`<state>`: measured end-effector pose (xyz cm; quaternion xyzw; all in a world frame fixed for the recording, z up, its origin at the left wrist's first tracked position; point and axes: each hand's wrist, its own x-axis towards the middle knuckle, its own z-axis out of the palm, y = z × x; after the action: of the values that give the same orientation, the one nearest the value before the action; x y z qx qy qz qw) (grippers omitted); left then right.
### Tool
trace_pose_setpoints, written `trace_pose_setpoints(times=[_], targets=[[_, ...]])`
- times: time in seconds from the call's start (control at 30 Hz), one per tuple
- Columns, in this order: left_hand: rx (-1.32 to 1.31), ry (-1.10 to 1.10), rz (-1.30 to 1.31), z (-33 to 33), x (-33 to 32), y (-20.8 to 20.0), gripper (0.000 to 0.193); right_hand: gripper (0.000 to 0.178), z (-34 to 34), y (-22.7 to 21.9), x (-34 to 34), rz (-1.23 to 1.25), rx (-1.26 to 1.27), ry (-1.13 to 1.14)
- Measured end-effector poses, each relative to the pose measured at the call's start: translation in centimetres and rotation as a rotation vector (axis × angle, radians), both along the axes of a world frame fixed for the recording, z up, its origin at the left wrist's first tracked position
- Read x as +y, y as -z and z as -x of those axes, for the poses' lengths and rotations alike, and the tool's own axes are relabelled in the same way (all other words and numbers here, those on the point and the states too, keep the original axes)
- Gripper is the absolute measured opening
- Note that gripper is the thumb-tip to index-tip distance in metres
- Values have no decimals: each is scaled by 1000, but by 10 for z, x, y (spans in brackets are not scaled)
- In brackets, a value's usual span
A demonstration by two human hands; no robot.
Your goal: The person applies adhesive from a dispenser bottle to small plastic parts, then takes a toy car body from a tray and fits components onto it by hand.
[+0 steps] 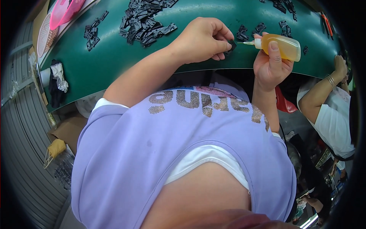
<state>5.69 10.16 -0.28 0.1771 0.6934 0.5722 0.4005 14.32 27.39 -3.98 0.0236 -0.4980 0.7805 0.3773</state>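
Between the fingertips of my left hand [207, 40] is a small black plastic part [231, 46], mostly covered by the fingers. My right hand [272, 65] grips a squeeze bottle [283, 46] of yellowish liquid, tipped on its side with the thumb along it. The bottle's thin needle tip [246, 43] points left at the black part; whether the two touch I cannot tell. Just beyond the needle, small groups of black parts [242, 33] lie on the green table [95, 68].
A large pile of black parts [143, 23] lies far left of centre, with a smaller cluster [91, 32] farther left. Pink baskets [63, 13] stand at the far left corner. Red-handled pliers [326, 26] lie at the right. Another person's arm [324, 89] rests by the right edge.
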Motion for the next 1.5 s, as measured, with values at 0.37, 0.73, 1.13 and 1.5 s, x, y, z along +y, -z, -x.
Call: trace_pose_setpoints(times=[0.37, 0.73, 1.13, 1.5], targets=[[-5, 4, 48, 2, 2, -2, 18, 19, -1, 2, -4, -153, -29, 33], [0, 11, 48, 1, 3, -1, 18, 19, -2, 2, -5, -157, -44, 31], [3, 18, 41, 2, 2, 0, 18, 18, -3, 4, -3, -211, -76, 39], [-32, -19, 11, 4, 2, -2, 18, 19, -8, 3, -5, -74, -8, -49]])
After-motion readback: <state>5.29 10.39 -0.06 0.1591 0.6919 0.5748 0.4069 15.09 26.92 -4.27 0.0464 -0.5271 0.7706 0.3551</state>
